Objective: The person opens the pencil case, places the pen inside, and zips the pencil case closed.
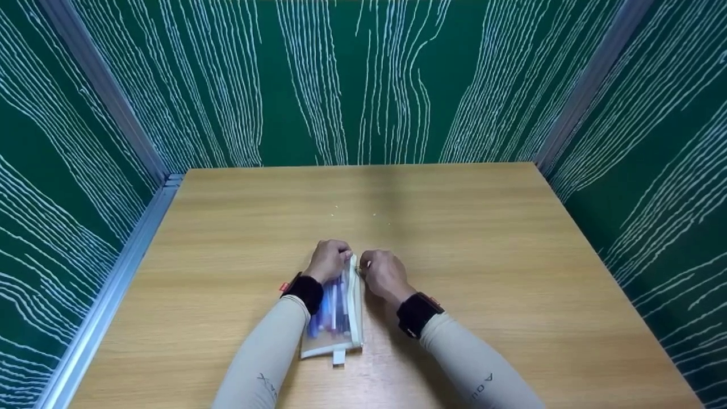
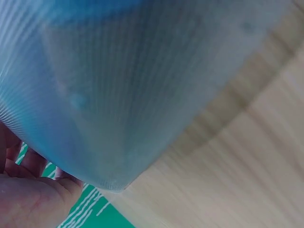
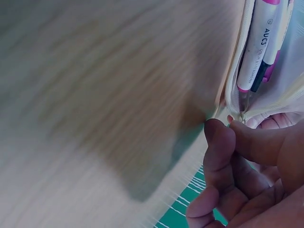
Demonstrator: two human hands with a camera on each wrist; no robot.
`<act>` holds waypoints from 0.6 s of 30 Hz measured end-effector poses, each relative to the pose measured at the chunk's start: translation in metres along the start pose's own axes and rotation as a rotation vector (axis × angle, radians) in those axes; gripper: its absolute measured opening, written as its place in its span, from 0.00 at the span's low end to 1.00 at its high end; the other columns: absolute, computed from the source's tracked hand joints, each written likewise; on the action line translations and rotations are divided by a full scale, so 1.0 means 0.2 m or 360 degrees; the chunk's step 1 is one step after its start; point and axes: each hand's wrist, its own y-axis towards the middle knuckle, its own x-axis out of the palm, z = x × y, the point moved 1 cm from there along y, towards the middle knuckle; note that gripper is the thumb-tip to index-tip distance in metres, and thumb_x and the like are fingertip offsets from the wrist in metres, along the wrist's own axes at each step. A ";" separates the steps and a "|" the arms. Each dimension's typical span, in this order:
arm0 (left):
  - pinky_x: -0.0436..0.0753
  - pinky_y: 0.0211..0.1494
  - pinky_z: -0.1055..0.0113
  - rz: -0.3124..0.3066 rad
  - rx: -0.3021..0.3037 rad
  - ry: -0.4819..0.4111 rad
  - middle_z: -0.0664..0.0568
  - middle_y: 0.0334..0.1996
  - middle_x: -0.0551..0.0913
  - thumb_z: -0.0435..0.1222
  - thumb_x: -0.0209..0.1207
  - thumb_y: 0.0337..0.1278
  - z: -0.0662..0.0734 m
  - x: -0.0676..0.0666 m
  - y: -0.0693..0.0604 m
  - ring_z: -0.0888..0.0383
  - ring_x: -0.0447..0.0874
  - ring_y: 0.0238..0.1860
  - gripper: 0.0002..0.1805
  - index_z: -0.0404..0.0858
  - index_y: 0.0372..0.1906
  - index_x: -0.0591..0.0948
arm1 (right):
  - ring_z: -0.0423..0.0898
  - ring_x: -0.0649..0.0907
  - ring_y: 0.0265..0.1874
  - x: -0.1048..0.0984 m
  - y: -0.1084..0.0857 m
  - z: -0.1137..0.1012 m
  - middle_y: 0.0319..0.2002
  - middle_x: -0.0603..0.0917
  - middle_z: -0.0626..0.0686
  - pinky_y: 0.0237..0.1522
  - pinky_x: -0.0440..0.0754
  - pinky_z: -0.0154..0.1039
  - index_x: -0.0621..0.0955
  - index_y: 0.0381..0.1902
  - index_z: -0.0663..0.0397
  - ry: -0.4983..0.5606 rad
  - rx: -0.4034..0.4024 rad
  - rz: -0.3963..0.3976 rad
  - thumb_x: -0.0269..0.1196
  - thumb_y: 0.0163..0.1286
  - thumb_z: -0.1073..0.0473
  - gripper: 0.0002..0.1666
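A see-through mesh pencil case (image 1: pixel 332 343) with a pale zipper edge (image 1: pixel 355 318) lies on the table, several pens (image 1: pixel 335 307) inside it. At its far end my left hand (image 1: pixel 328 261) grips the corner; in the left wrist view the mesh (image 2: pixel 128 95) covers most of the picture and hides part of that hand (image 2: pixel 33 194). My right hand (image 1: pixel 386 275) pinches at the zipper's far end between thumb and forefinger, and the pull is mostly hidden there. The right wrist view shows the zipper parted, with a white marker (image 3: pixel 259 47) visible in the gap.
The wooden table (image 1: pixel 483 238) reaches back to a green wall (image 1: pixel 386 85) with white lines. Small white specks (image 1: pixel 334 211) lie beyond the hands. A metal rail (image 1: pixel 108 301) runs along the left edge. A fabric tab (image 1: pixel 339 358) sticks out from the case's near end.
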 end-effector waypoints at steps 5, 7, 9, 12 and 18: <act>0.80 0.52 0.51 0.0023 0.0023 0.0009 0.45 0.32 0.88 0.29 0.62 0.64 0.01 0.00 -0.01 0.43 0.84 0.42 0.06 0.33 0.32 0.88 | 0.51 0.85 0.30 0.00 -0.01 0.00 0.29 0.87 0.50 0.31 0.81 0.48 0.86 0.28 0.49 -0.0021 -0.0035 0.0010 0.65 0.57 0.69 0.09; 0.80 0.51 0.51 0.0027 0.0024 0.0012 0.45 0.31 0.88 0.30 0.63 0.64 0.02 0.00 -0.01 0.42 0.84 0.41 0.07 0.33 0.32 0.88 | 0.51 0.85 0.29 0.00 -0.02 0.00 0.28 0.86 0.50 0.30 0.80 0.47 0.86 0.27 0.48 -0.0035 -0.0044 0.0001 0.66 0.57 0.69 0.09; 0.79 0.52 0.51 0.0022 0.0011 0.0017 0.45 0.31 0.88 0.30 0.63 0.64 0.02 0.00 -0.01 0.42 0.83 0.42 0.07 0.34 0.32 0.88 | 0.51 0.84 0.29 0.00 -0.02 0.00 0.28 0.87 0.50 0.29 0.80 0.47 0.86 0.27 0.48 -0.0045 -0.0054 -0.0006 0.66 0.57 0.69 0.08; 0.79 0.54 0.52 -0.0005 -0.0026 0.0027 0.46 0.33 0.88 0.31 0.63 0.65 0.01 0.01 -0.01 0.43 0.82 0.44 0.07 0.35 0.32 0.88 | 0.52 0.85 0.30 -0.01 -0.03 0.00 0.30 0.87 0.51 0.30 0.80 0.48 0.86 0.27 0.48 -0.0051 -0.0055 -0.0019 0.67 0.57 0.68 0.08; 0.78 0.55 0.52 -0.0016 -0.0049 0.0052 0.47 0.33 0.88 0.32 0.63 0.65 0.00 0.02 0.00 0.43 0.80 0.46 0.07 0.37 0.33 0.88 | 0.53 0.84 0.30 -0.01 -0.04 0.00 0.30 0.87 0.51 0.31 0.80 0.49 0.86 0.28 0.48 -0.0050 -0.0064 -0.0021 0.68 0.57 0.67 0.06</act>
